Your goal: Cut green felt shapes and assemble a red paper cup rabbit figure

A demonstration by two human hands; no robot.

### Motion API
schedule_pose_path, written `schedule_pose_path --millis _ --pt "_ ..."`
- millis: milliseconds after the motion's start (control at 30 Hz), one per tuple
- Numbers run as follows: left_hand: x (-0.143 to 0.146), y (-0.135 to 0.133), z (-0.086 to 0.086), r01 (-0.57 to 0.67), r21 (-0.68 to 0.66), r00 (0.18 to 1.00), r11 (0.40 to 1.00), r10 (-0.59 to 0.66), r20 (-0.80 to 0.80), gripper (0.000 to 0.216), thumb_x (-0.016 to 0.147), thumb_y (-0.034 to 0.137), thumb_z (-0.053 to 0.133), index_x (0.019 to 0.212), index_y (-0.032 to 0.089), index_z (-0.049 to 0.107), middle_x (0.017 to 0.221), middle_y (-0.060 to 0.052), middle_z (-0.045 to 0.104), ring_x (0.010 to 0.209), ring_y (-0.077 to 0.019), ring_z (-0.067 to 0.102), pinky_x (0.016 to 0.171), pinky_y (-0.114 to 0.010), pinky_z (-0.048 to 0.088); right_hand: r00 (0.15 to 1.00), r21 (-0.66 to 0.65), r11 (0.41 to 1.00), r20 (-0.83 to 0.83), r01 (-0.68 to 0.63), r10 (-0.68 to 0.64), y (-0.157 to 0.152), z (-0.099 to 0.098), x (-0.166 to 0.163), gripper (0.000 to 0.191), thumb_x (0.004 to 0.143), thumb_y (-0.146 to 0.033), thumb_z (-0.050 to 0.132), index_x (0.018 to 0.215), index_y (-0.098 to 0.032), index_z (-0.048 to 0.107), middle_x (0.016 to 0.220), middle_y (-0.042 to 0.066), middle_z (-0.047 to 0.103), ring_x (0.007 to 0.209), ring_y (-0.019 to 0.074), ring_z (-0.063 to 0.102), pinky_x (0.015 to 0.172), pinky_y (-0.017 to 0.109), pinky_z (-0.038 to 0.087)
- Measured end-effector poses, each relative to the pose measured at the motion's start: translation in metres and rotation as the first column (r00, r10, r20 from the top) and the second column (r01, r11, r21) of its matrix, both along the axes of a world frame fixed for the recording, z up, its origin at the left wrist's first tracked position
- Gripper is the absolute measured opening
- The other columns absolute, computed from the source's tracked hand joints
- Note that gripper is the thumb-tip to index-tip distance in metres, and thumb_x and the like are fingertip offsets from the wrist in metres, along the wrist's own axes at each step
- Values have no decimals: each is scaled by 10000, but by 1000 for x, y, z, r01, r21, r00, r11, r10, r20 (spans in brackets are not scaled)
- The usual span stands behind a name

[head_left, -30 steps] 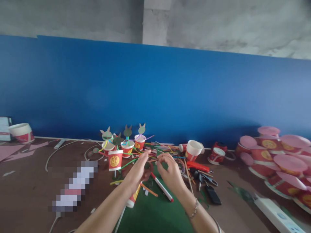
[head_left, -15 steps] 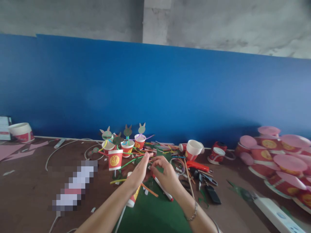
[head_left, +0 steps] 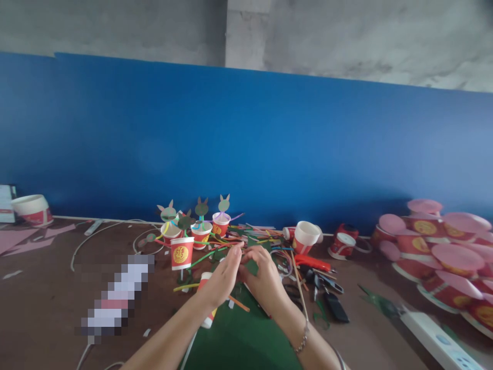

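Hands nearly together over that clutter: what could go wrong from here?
The left hand partly hides a red-and-white cup; an unnoticed bump might shift it.

The right hand wears a bracelet that looks close to a thin stick; it might drag it.

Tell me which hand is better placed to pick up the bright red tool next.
Probably the right hand: the bright red tool lies to its right, while the left hand is farther away.
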State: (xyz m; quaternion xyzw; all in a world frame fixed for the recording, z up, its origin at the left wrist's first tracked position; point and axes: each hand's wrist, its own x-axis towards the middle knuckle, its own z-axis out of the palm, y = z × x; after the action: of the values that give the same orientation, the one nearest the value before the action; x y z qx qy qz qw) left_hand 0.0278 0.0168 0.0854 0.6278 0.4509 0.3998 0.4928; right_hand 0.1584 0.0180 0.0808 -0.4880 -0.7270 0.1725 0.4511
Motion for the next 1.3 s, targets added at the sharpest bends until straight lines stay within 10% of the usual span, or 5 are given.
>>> schedule_pose_path --millis 300,433,567,1300 --pt "-2 -1 7 -11 86 998 996 16 -55 556 882 515 225 1295 183 393 1407 -71 354 1321 -201 249 1078 -346 224 985 -86 989 -140 -118 105 5 0 6 42 695 -149 591 688 -190 589 952 46 576 937 197 530 845 326 409" --pt "-8 9 5 -24 149 995 988 39 -95 361 854 416 387 1032 163 573 977 -67 640 936 -200 573 808 -305 446 976 -175 978 -202 -111 75 9 3 11 45 710 -199 580 674 -179 597 923 51 603 827 180 564 737 292 427" --pt "-14 16 5 -21 257 974 966 78 -213 194 788 307 497 723 155 599 710 -18 601 707 -158 553 632 -246 420 981 -221 972 -188 -81 39 12 6 14 82 708 -214 561 654 -166 598 905 55 615 808 184 568 710 288 415" --pt "-15 16 5 7 317 964 948 78 -255 117 743 219 506 670 172 584 767 -22 600 757 -165 547 709 -273 421 991 -210 970 -88 -121 104 9 9 16 108 735 -205 571 630 -179 571 957 59 596 922 195 554 849 318 403"
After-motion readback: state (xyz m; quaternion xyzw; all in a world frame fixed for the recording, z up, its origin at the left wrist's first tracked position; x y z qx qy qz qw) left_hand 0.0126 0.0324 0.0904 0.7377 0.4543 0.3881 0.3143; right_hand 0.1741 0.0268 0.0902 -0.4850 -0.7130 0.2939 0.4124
